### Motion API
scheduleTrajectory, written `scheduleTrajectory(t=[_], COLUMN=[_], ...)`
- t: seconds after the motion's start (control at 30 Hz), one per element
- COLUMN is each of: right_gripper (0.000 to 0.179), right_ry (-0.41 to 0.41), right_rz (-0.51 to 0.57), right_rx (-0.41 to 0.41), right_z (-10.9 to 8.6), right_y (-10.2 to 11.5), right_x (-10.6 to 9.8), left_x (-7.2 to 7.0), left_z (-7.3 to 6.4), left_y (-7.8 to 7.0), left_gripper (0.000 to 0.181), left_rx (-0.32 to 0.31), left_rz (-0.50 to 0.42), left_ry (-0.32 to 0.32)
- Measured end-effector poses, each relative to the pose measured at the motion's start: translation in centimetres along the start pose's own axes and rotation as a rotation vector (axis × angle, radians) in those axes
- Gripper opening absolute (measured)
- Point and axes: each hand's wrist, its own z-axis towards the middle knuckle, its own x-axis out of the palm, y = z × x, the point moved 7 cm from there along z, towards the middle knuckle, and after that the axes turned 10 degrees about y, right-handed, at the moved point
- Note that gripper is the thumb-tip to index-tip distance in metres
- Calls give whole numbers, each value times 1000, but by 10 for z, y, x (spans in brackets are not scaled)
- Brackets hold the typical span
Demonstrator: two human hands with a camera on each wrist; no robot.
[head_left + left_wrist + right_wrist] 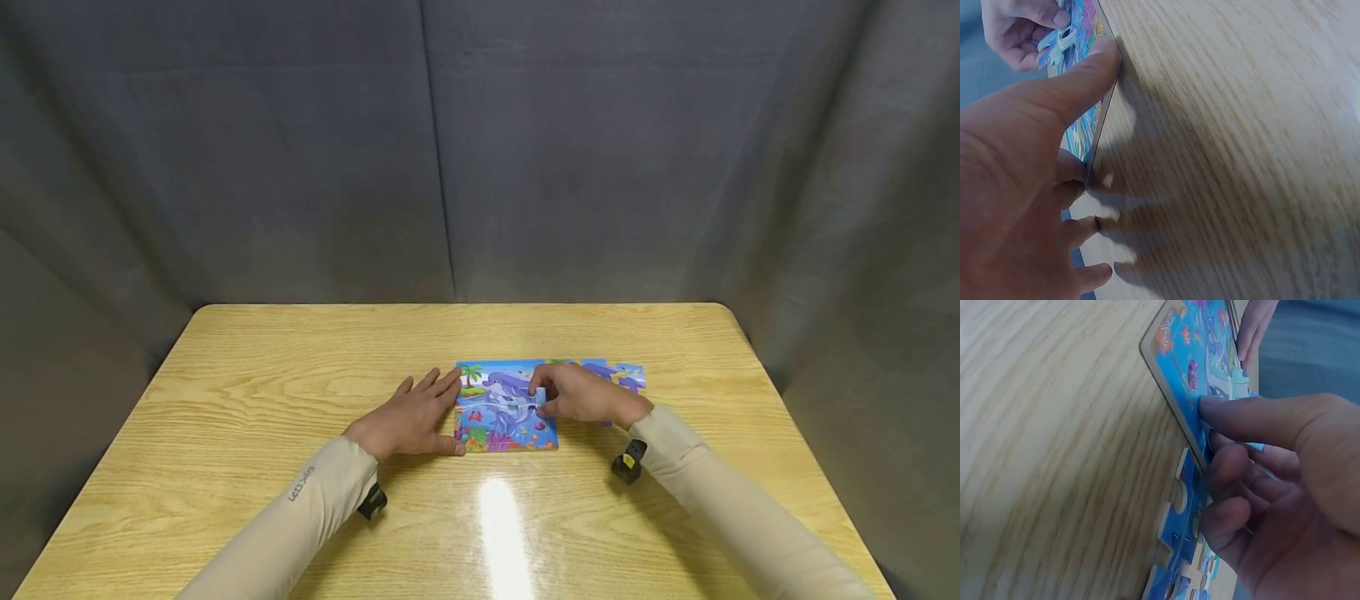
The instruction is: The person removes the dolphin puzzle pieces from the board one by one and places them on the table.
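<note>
A dolphin jigsaw puzzle board (480, 437), bright with sea creatures and a palm tree, lies flat on the table. My left hand (408, 421) rests along its left side, fingers spread, the thumb touching the near left corner. Over the right part of the board, my right hand (581, 392) pinches a pale blue puzzle piece (541, 395) between thumb and fingers. In the left wrist view that puzzle piece (1059, 47) looks tilted above the picture. The right wrist view shows it partly hidden behind the thumb.
Several joined puzzle pieces (632, 377) lie just right of the board, partly under my right hand; their blue knobbed edges (1175, 534) show in the right wrist view. The wooden table (300, 350) ends at a grey curtain (300, 167).
</note>
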Motion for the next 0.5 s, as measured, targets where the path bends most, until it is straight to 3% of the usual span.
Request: scheduleTrajectory(t=[0.3, 0.5], right_gripper=[19, 22], right_ry=[94, 109], right_rz=[-14, 17], right_rx=[-90, -88], right_z=[-2, -4], right_y=[1, -1], right_x=[0, -2], left_x=[-1, 0], left_z=[0, -1], left_y=[0, 2], left_gripper=[103, 102], left_rx=[-1, 4], left_rz=[-2, -19], left_ry=[3, 12])
